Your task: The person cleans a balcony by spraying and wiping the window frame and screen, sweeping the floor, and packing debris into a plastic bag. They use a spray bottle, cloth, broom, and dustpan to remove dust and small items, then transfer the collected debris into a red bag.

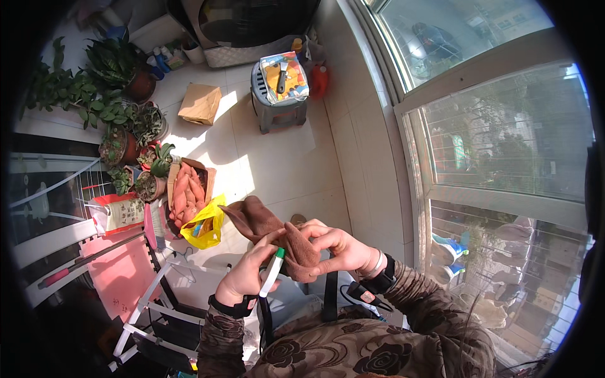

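A brown cloth [264, 219] is bunched between my two hands in front of my body. My left hand [246, 274] holds a white spray trigger with a green nozzle [273, 271], and its fingertips touch the cloth's near side. The bottle below the trigger is mostly hidden. My right hand [342, 248] pinches a fold of the cloth between thumb and fingers. Beyond the hands, a scraper with a black handle [282, 80] lies on a colourful folded cover [295, 90] on a grey plastic stool [279, 115].
Left stand potted plants [113, 141], a cardboard box of reddish sweet potatoes [188, 191] and a yellow plastic bag [212, 227]. A brown cardboard piece [201, 104] lies on the tiled floor. A white metal rack [142, 307] is at lower left; windows [491, 132] line the right.
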A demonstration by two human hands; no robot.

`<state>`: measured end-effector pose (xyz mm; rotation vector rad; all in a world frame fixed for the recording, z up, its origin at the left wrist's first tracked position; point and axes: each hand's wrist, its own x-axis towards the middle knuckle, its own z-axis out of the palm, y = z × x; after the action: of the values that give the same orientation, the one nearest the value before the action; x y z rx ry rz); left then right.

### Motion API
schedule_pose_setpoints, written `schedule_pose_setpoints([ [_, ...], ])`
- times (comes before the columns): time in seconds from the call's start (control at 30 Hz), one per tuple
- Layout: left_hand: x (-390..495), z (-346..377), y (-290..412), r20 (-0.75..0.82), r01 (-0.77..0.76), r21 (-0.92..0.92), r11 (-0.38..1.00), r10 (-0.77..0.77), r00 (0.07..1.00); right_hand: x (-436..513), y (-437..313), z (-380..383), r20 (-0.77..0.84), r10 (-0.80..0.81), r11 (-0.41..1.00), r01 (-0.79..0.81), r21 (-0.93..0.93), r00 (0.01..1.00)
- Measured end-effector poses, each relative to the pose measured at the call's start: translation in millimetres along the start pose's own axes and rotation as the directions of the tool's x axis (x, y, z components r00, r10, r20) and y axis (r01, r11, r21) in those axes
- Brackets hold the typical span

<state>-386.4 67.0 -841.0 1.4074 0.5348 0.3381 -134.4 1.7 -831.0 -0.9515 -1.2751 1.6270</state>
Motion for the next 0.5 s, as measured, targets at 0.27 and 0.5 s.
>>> schedule_pose_setpoints([
  [0.27, 249, -59, 46, 0.269, -0.010, -0.230, 0.973, 0.073, 0.960, 106, -3, -128, -0.429, 0.216, 0.594, 0.231, 0.771, 0.877],
  [0.5, 394, -177, 34, 0.362, 0.150, -0.437, 0.887, 0.021, 0.932, 255, -42, -356, -0.769, 0.245, 0.914, 0.125, 0.386, 0.590],
])
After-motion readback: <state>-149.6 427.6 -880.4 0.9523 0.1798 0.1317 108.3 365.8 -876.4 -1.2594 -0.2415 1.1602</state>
